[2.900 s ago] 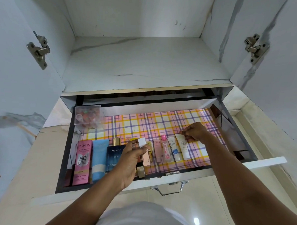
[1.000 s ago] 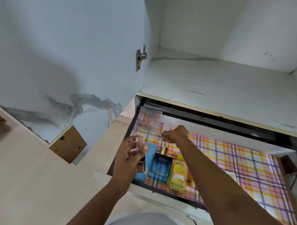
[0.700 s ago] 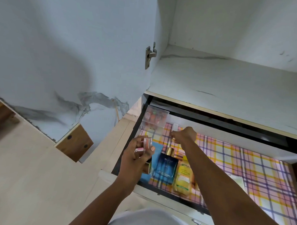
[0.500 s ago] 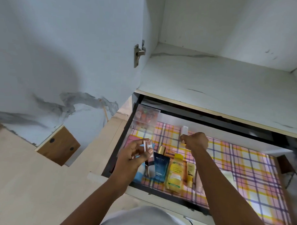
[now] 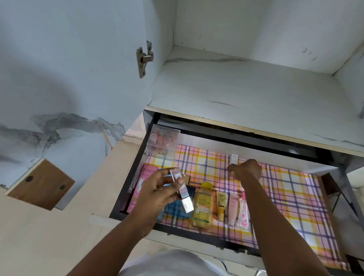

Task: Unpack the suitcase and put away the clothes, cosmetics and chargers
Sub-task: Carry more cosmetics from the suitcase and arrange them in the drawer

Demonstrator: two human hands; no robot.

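Note:
An open drawer (image 5: 134, 171) lined with pink and yellow checked paper holds cosmetics in a front row: a pink Pond's box (image 5: 143, 177), a blue perfume bottle (image 5: 177, 208), a yellow Garnier bottle (image 5: 203, 204), a small yellow tube (image 5: 220, 204), a pink tube (image 5: 232, 207) and a Gulabari bottle (image 5: 244, 213). My left hand (image 5: 158, 190) holds a slim silver and clear lipstick-like tube (image 5: 181, 191) above the drawer's left front. My right hand (image 5: 245, 171) pinches a small white tube (image 5: 233, 159) standing near the drawer's back wall.
A clear box of small round pots (image 5: 163, 140) stands in the drawer's back left corner. Above is a white marbled shelf (image 5: 250, 94). An open cabinet door with a hinge (image 5: 143, 59) is at the left. The drawer handle (image 5: 240, 272) sticks out near my body.
My right hand carried the white tube rightward along the drawer's back. My left hand tilted its silver tube and stayed over the front left. The camera swung left, then back.

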